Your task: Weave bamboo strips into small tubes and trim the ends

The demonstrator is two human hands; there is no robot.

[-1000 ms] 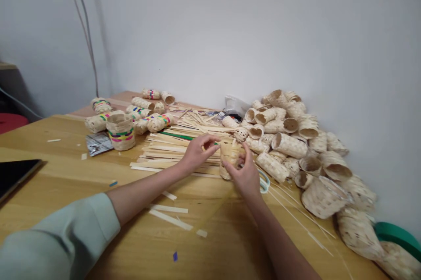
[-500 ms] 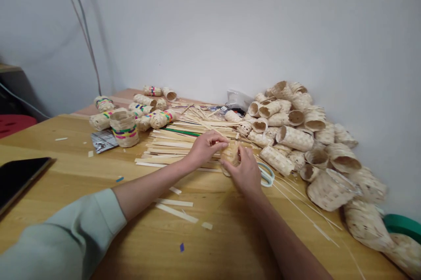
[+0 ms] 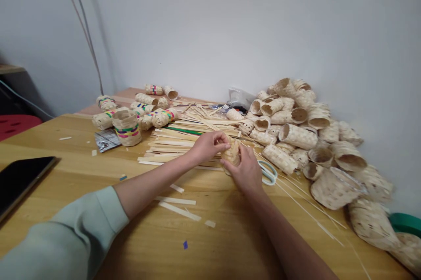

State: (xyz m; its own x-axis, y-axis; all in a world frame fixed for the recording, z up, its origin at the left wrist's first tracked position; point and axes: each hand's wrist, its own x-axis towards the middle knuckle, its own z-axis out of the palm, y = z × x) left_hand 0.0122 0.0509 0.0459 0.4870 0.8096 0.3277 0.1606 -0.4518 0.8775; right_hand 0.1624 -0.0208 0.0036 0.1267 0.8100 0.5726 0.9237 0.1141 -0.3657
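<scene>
A small woven bamboo basket (image 3: pixel 232 153) sits between both my hands near the middle of the wooden table (image 3: pixel 98 175). My right hand (image 3: pixel 245 172) wraps its fingers round the basket's near side. My left hand (image 3: pixel 209 145) pinches the basket's upper left edge with thumb and fingers. Behind my hands lies a stack of flat bamboo strips (image 3: pixel 177 140). White-handled scissors (image 3: pixel 269 172) lie just right of my right hand.
A heap of plain woven baskets (image 3: pixel 309 135) fills the right side against the wall. Baskets with coloured bands (image 3: pixel 126 126) stand at the back left. A dark tablet (image 3: pixel 19 179) lies at the left edge. Loose strips (image 3: pixel 179 210) and thin sticks (image 3: pixel 309 214) are scattered nearby.
My left hand has closed in from a loose pinch beside the basket onto its upper edge. The camera view has shifted slightly; both hands stay on the basket.
</scene>
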